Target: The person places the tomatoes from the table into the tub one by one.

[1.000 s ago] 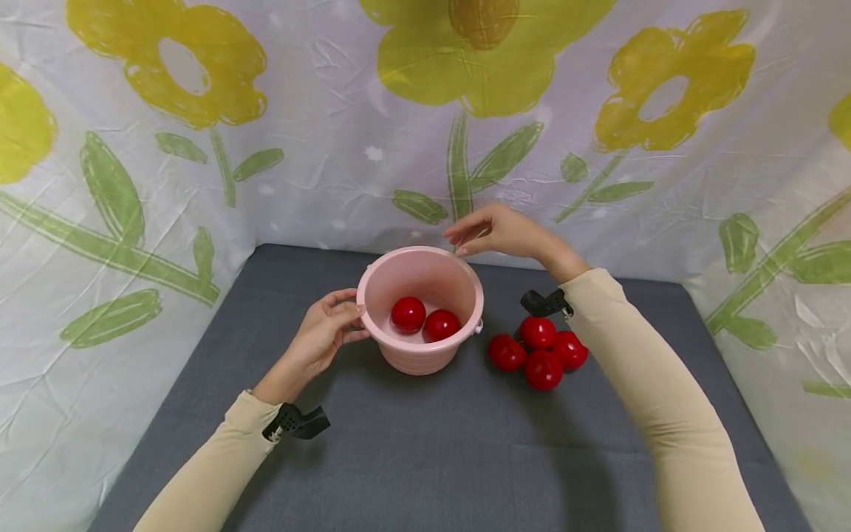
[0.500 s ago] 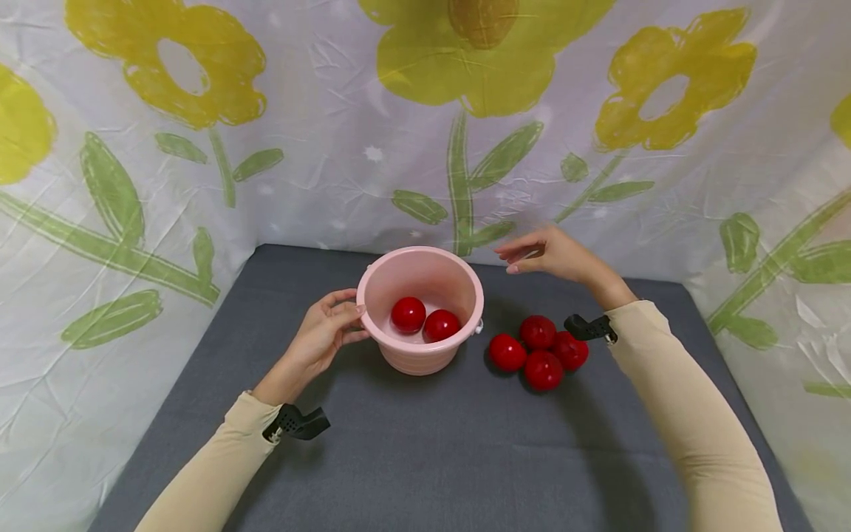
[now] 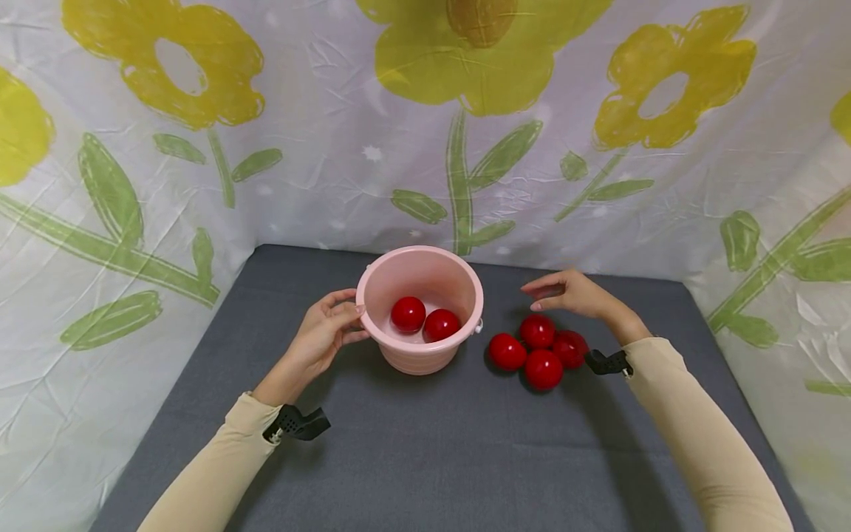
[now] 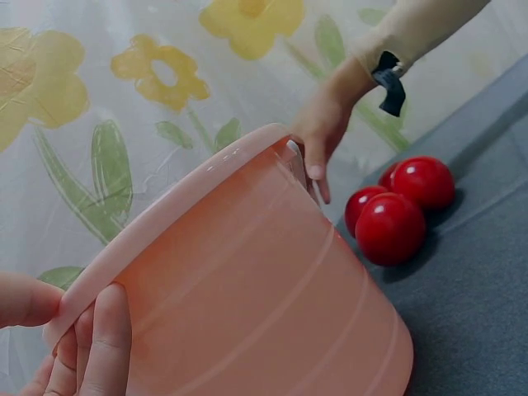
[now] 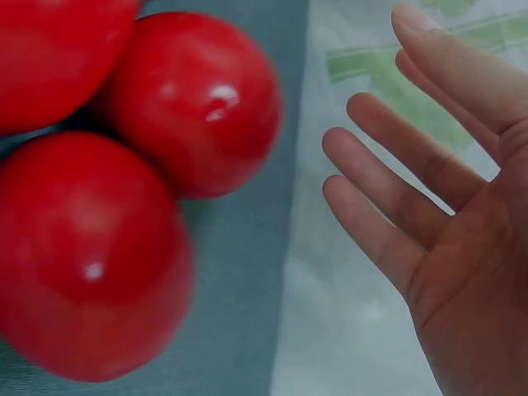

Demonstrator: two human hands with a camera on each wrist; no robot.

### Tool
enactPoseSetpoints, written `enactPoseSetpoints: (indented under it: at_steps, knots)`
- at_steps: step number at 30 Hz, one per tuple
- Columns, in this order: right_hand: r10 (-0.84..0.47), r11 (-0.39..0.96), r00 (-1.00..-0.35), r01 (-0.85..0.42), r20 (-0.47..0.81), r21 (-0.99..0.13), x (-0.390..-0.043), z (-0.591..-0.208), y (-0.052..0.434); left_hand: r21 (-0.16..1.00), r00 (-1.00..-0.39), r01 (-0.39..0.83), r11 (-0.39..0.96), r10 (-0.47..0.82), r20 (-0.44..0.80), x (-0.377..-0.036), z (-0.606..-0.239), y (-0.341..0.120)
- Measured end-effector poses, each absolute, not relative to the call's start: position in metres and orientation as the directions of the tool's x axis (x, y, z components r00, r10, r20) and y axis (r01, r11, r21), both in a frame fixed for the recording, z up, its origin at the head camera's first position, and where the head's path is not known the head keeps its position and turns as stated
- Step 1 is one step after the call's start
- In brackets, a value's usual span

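A pink plastic bucket (image 3: 420,353) stands on the grey table with two red tomatoes (image 3: 408,313) inside. My left hand (image 3: 326,334) grips its left rim, thumb over the edge, as the left wrist view shows with the bucket wall (image 4: 272,305) filling the frame. To the right of the bucket lies a cluster of several red tomatoes (image 3: 543,369). My right hand (image 3: 565,292) hovers open just above and behind the cluster, fingers straight, holding nothing. In the right wrist view the open right hand (image 5: 429,206) is beside the tomatoes (image 5: 194,103).
The grey table (image 3: 432,458) is walled on three sides by a white cloth with yellow flowers (image 3: 465,148). Small black camera mounts sit on both wrists (image 3: 295,423).
My right hand has moved from above the bucket's far rim rightward and down to just over the tomato cluster. The left hand and the bucket have stayed still.
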State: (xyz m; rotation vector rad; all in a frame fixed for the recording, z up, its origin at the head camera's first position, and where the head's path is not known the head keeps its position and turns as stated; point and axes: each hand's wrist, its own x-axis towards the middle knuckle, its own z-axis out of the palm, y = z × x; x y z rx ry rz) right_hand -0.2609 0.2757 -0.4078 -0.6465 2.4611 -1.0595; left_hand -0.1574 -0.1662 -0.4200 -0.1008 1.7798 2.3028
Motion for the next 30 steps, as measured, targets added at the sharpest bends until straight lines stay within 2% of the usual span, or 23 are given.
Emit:
enactPoseSetpoints:
  at_steps: [11,18,30]
  knots:
    - [-0.566,0.626,-0.788,-0.219,-0.242,-0.748,-0.255,-0.434,0.285,0.950,-0.971,-0.222,-0.220,0.138,-0.195,-0.157,-0.421,-0.166]
    - [-0.560,0.683,-0.780,-0.242,-0.280,-0.689,-0.252,-0.433,0.283,0.948,-0.971,-0.223,-0.228,0.136,-0.196,-0.157,-0.421,-0.167]
    - [-0.586,0.698,-0.747,-0.269,-0.313,-0.664,-0.257,-0.432,0.282,0.949,-0.972,-0.222,-0.222,0.131,-0.197,-0.157,-0.421,-0.167]
